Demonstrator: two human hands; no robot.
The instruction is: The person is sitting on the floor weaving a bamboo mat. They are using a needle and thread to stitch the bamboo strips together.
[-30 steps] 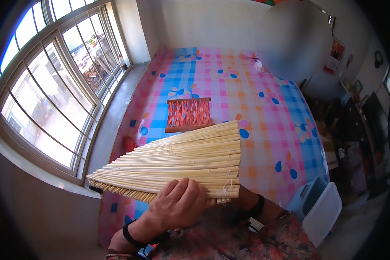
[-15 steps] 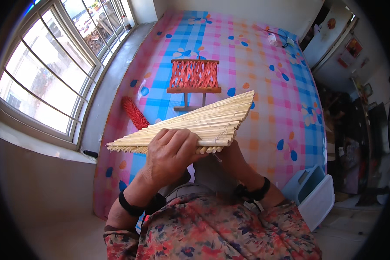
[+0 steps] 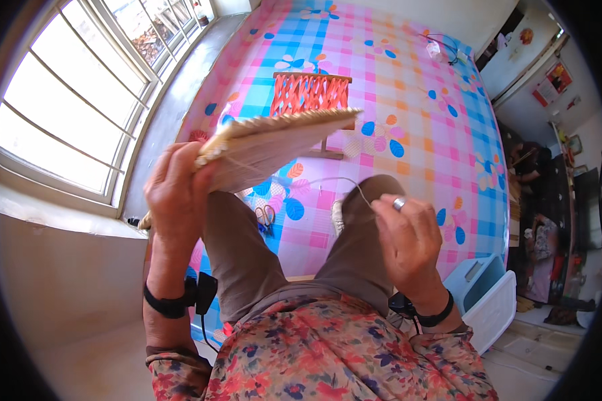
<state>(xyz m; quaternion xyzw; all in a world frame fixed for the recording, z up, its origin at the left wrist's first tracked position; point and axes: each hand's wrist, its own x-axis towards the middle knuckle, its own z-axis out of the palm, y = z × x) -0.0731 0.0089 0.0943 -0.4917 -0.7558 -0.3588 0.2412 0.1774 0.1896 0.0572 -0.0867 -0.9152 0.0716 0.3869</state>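
Note:
My left hand grips one end of a stiff panel of pale plant stalks laid side by side. The panel is tilted up, with its flat underside facing me. A thin pale thread runs in a loose curve from near the panel to my right hand. That hand is raised over my right thigh, its thumb and fingers pinched on the thread. Beyond the panel, a folding stool with a red woven seat is partly covered by it.
Scissors lie on the checked floral floor covering between my legs. A light blue bin with a white lid stands at my right. A barred window and grey sill line the left side.
The stalk panel has tipped up and shifted left in my left hand, now showing its underside. My right hand has come out from beneath it to the right, drawing the thread along.

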